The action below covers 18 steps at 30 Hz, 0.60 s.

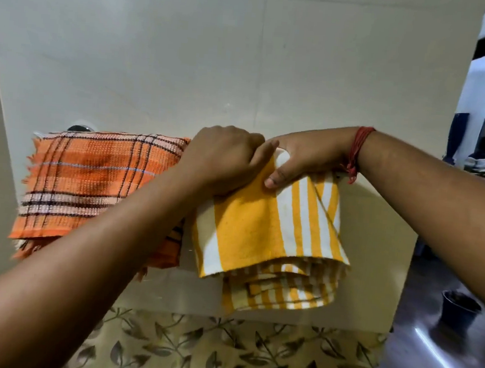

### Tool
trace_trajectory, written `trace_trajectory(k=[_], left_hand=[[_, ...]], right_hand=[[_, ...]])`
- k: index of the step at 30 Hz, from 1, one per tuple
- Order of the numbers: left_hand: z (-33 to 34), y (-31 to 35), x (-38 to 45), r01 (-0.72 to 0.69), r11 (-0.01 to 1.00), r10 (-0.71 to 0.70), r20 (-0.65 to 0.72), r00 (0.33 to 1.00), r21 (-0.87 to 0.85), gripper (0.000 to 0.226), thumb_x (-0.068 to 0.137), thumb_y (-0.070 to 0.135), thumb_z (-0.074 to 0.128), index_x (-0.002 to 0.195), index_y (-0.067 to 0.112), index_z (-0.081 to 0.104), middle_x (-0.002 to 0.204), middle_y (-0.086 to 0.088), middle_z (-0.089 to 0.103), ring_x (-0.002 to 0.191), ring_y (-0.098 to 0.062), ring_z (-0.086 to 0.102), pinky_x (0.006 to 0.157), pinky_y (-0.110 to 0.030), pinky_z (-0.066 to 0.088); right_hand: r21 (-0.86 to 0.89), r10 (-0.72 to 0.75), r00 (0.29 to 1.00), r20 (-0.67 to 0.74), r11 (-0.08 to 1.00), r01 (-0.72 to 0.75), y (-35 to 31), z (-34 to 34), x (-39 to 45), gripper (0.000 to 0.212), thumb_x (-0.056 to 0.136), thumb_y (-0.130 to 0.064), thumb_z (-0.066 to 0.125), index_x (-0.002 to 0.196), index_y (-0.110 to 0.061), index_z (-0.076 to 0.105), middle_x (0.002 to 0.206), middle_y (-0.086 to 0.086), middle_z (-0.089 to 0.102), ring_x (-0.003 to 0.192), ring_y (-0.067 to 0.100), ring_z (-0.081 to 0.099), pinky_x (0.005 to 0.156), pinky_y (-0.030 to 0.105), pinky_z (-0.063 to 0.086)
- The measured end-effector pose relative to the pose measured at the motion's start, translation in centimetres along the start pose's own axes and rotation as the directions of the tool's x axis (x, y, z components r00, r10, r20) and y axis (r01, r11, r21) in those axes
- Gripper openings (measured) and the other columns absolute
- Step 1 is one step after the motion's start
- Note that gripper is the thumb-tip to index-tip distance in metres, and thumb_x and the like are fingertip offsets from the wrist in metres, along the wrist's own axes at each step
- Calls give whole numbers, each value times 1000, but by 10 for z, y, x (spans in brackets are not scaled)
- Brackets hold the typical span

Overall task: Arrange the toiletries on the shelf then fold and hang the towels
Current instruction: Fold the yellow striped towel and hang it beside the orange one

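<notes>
A folded orange checked towel (90,183) hangs over a wall rail at the left; only the rail's chrome mount (79,128) shows. Right beside it hangs a folded yellow and white striped towel (263,232), draped over the same rail. My left hand (223,159) grips the top fold of the striped towel at its left end, fingers curled over it. My right hand (304,159), with a red thread at the wrist, pinches the same top fold, thumb pressed on the front of the cloth. No toiletries or shelf are in view.
Glossy cream wall tiles (187,63) back the towels, with a leaf-patterned tile band (222,353) below. At the right the wall ends at a corner; beyond it lie a dark shiny floor and a dark bucket (459,309).
</notes>
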<state>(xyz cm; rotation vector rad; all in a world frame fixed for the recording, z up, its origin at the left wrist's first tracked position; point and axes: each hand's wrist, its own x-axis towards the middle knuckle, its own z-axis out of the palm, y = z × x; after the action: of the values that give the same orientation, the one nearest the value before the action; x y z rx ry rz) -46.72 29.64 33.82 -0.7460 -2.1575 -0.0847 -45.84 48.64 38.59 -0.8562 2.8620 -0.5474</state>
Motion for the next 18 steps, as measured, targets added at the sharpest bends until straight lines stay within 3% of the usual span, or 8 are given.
trace_trajectory(k=[4, 5, 8, 10, 12, 13, 15, 18], left_hand=[[5, -5, -19, -49, 999, 51, -86, 995, 22, 59, 99, 63, 17, 102, 19, 56, 93, -2, 62, 81, -22, 59, 63, -34, 41], [3, -6, -17, -37, 999, 37, -64, 997, 2, 58, 100, 62, 16, 102, 20, 56, 94, -4, 64, 84, -24, 61, 65, -35, 41], [-4, -10, -5, 60, 992, -50, 99, 994, -107, 52, 105, 54, 20, 124, 25, 59, 118, -13, 68, 105, -34, 62, 82, -39, 44], [-8, -13, 0, 131, 974, -91, 211, 973, -184, 51, 106, 52, 22, 136, 27, 54, 132, -17, 63, 116, -35, 58, 93, -42, 44], [-11, -14, 3, 146, 966, -88, 262, 961, -212, 53, 106, 52, 21, 140, 27, 52, 138, -16, 60, 120, -34, 57, 98, -43, 45], [-12, -14, 3, 135, 968, -75, 270, 960, -211, 55, 105, 54, 19, 138, 26, 54, 136, -14, 61, 116, -32, 58, 96, -42, 46], [-15, -13, 1, 107, 977, -54, 273, 960, -183, 57, 101, 59, 15, 121, 29, 58, 119, -11, 67, 101, -25, 59, 87, -38, 46], [-15, -13, -2, 83, 993, -57, 272, 961, -86, 57, 91, 67, 8, 100, 30, 50, 91, -3, 62, 88, -23, 61, 78, -36, 47]], right_hand=[[67, -12, 998, 54, 998, 8, 2, 0, 0, 49, 81, -43, 71, 123, -21, 59, 119, 4, 70, 110, 26, 67, 97, 41, 54], [82, 4, 998, 59, 997, -9, 0, -1, 1, 53, 82, -49, 69, 126, -21, 58, 120, 4, 69, 111, 26, 67, 99, 43, 53], [-120, -38, 998, -43, 992, 33, -20, -6, 6, 72, 73, -70, 67, 130, -29, 55, 120, -10, 65, 117, 14, 61, 105, 36, 47], [-133, -61, 989, -134, 990, 43, -25, -4, 11, 79, 65, -69, 73, 133, -33, 52, 119, -15, 62, 117, 10, 58, 105, 33, 46], [10, -35, 993, -110, 999, 36, -16, 3, 12, 83, 63, -56, 83, 135, -34, 50, 129, -10, 60, 118, 14, 59, 104, 37, 49], [59, -26, 996, -84, 998, 31, -10, 6, 9, 84, 62, -52, 86, 136, -34, 50, 132, -9, 59, 117, 15, 61, 102, 38, 51], [-18, -7, 997, -74, 1000, 5, 1, 6, 0, 79, 62, -52, 87, 131, -30, 55, 125, -7, 66, 108, 16, 68, 95, 40, 56], [-128, 12, 997, -78, 992, -22, 10, 2, -19, 53, 75, -43, 82, 118, -21, 61, 108, -3, 73, 94, 15, 72, 87, 41, 60]])
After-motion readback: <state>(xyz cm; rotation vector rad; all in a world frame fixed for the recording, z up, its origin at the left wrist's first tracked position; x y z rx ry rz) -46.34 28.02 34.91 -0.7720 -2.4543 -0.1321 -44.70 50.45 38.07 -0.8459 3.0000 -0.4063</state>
